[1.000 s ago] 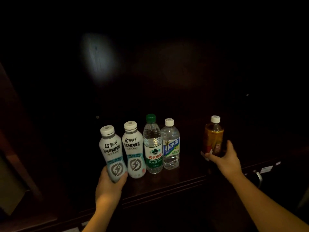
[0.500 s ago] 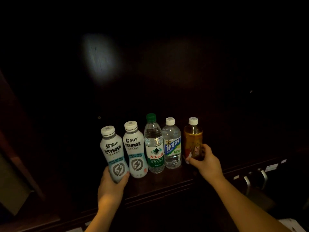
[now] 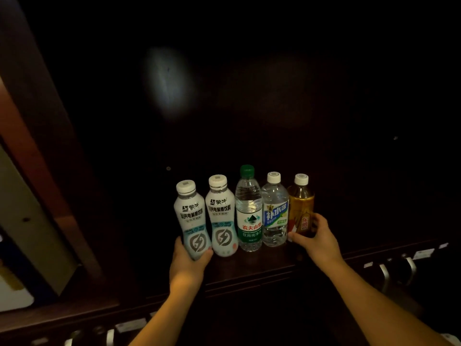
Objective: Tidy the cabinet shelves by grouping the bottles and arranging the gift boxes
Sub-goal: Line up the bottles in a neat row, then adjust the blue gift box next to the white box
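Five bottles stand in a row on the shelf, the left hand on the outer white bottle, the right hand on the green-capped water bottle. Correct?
Not quite. In the head view the right hand grips the amber tea bottle at the row's right end; the rest holds.

Two white bottles (image 3: 192, 221), green-capped clear bottle (image 3: 248, 211), amber bottle (image 3: 301, 206), dark shelf (image 3: 262, 260).

Five bottles stand in one row on the dark shelf (image 3: 262, 260): two white electrolyte-drink bottles, the left one (image 3: 190, 216) and its twin (image 3: 220, 213); one clear water bottle with a green cap (image 3: 248, 208); one clear bottle with a blue-and-white label and white cap (image 3: 274, 208); and one amber tea bottle with a white cap (image 3: 300, 203). Two hands are in view, the left hand (image 3: 185, 264) and the right hand (image 3: 319, 239), one at each end of the row. Four caps are white and one is green.
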### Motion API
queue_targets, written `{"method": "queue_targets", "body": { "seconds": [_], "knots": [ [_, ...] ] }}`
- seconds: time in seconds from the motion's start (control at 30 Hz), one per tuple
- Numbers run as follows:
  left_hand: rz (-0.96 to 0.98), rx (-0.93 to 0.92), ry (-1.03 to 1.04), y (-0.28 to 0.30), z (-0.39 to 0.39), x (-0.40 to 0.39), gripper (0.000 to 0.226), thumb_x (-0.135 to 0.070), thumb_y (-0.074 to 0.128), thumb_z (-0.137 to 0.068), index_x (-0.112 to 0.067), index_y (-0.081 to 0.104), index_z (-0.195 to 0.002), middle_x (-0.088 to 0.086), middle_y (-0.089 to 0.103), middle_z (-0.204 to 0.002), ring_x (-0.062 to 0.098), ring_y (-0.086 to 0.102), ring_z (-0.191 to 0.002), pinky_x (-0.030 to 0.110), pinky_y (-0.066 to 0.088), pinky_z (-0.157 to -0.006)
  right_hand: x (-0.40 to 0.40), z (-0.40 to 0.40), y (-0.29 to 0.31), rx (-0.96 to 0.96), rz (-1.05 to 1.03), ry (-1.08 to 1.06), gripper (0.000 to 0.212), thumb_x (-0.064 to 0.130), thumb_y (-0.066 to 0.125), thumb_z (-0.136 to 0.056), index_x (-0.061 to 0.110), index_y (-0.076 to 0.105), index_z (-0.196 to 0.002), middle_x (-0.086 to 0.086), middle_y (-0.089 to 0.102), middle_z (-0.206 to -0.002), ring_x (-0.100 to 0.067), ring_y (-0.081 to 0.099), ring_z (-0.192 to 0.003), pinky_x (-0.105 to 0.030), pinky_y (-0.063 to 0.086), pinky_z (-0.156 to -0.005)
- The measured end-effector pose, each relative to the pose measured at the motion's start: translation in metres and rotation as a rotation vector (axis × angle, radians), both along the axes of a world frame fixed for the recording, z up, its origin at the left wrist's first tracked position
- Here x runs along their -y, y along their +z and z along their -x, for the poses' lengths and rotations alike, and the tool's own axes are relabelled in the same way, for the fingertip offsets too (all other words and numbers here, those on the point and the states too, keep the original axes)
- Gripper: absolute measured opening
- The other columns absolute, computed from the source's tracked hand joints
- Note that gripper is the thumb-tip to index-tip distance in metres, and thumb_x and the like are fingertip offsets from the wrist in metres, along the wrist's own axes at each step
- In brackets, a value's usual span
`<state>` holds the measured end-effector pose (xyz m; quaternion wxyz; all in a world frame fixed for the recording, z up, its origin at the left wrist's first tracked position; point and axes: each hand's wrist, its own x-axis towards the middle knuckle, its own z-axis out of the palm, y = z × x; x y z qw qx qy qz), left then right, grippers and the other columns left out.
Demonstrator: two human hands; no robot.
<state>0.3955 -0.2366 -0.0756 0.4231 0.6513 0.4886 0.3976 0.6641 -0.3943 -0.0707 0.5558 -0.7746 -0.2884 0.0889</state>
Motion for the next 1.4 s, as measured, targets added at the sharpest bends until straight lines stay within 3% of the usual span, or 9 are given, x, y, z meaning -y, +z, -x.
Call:
{"method": "queue_targets", "body": {
  "seconds": [0.07, 0.13, 0.27, 0.37, 0.47, 0.57, 0.77, 1.0, 1.4],
  "knots": [
    [0.032, -0.015, 0.016, 0.005, 0.008, 0.006, 0.096, -0.044, 0.078, -0.069, -0.022, 0.024, -0.146, 0.002, 0.051, -0.139, 0.028, 0.049, -0.126, 0.040, 0.045, -0.094, 0.003, 0.010, 0.005, 0.025, -0.002, -0.082, 0.090, 0.037, 0.085, -0.069, 0.013, 0.038, -0.141, -0.007, 0.055, -0.133, -0.023, 0.053, -0.119, -0.042, 0.047, -0.095],
    [0.001, -0.040, 0.009, 0.009, 0.022, 0.013, 0.101, -0.052, 0.075, -0.069, -0.017, 0.022, -0.148, 0.008, 0.042, -0.148, 0.028, 0.043, -0.132, 0.039, 0.039, -0.101, 0.006, 0.028, 0.010, 0.097, 0.031, -0.213, 0.084, 0.044, 0.079, -0.073, 0.010, 0.042, -0.140, -0.015, 0.052, -0.136, -0.032, 0.048, -0.125, -0.049, 0.046, -0.097],
    [-0.056, -0.031, -0.095, 0.023, 0.062, 0.027, 0.081, -0.044, 0.072, -0.076, -0.014, 0.037, -0.142, 0.007, 0.052, -0.139, 0.022, 0.048, -0.127, 0.027, 0.036, -0.097, 0.002, 0.090, 0.029, 0.153, -0.005, -0.247, 0.065, 0.041, 0.075, -0.077, 0.012, 0.051, -0.130, -0.012, 0.056, -0.127, -0.031, 0.052, -0.119, -0.044, 0.047, -0.090],
    [-0.057, 0.024, -0.172, 0.035, 0.106, 0.038, 0.071, -0.042, 0.073, -0.076, -0.016, 0.045, -0.137, 0.004, 0.056, -0.134, 0.016, 0.052, -0.120, 0.029, 0.042, -0.098, -0.008, 0.155, 0.042, 0.153, -0.048, -0.160, 0.058, 0.038, 0.073, -0.078, 0.015, 0.052, -0.127, -0.008, 0.057, -0.124, -0.027, 0.056, -0.112, -0.039, 0.048, -0.085],
    [-0.066, 0.067, -0.211, 0.044, 0.171, 0.044, 0.067, -0.047, 0.070, -0.077, -0.021, 0.047, -0.135, -0.003, 0.057, -0.130, 0.009, 0.052, -0.116, 0.016, 0.046, -0.083, -0.019, 0.232, 0.055, 0.105, -0.067, -0.046, 0.055, 0.039, 0.071, -0.082, 0.017, 0.052, -0.128, -0.003, 0.057, -0.122, -0.022, 0.057, -0.108, -0.037, 0.048, -0.084],
    [-0.082, 0.067, -0.193, 0.052, 0.247, 0.036, 0.066, -0.049, 0.069, -0.077, -0.022, 0.048, -0.134, -0.005, 0.058, -0.128, 0.007, 0.053, -0.114, 0.026, 0.044, -0.094, -0.035, 0.309, 0.063, 0.082, -0.071, 0.047, 0.052, 0.039, 0.069, -0.085, 0.017, 0.051, -0.128, -0.003, 0.056, -0.119, -0.021, 0.056, -0.108, -0.034, 0.045, -0.084],
    [-0.102, 0.045, 0.056, 0.058, 0.423, -0.006, 0.063, -0.046, 0.071, -0.077, -0.018, 0.052, -0.130, -0.003, 0.063, -0.117, 0.011, 0.058, -0.105, 0.024, 0.040, -0.084, -0.094, 0.475, 0.063, 0.110, -0.134, 0.169, 0.050, 0.038, 0.068, -0.084, 0.017, 0.053, -0.127, 0.002, 0.055, -0.117, -0.013, 0.053, -0.102, -0.030, 0.042, -0.080],
    [-0.077, 0.058, 0.375, 0.067, 0.593, -0.072, 0.065, -0.047, 0.071, -0.076, -0.019, 0.051, -0.132, 0.000, 0.060, -0.127, 0.016, 0.055, -0.116, 0.034, 0.042, -0.097, -0.197, 0.635, 0.069, 0.117, -0.111, 0.492, 0.046, 0.042, 0.067, -0.085, 0.025, 0.052, -0.125, 0.007, 0.051, -0.115, -0.013, 0.052, -0.105, -0.030, 0.039, -0.079],
    [-0.064, 0.004, 0.667, 0.059, 0.751, -0.184, 0.070, -0.049, 0.071, -0.075, -0.019, 0.048, -0.134, 0.002, 0.058, -0.130, 0.019, 0.056, -0.116, 0.038, 0.044, -0.098, -0.336, 0.780, 0.091, 0.210, -0.216, 0.682, 0.049, 0.040, 0.066, -0.084, 0.020, 0.054, -0.127, 0.002, 0.057, -0.122, -0.017, 0.052, -0.113, -0.031, 0.047, -0.085]
  ]
}}
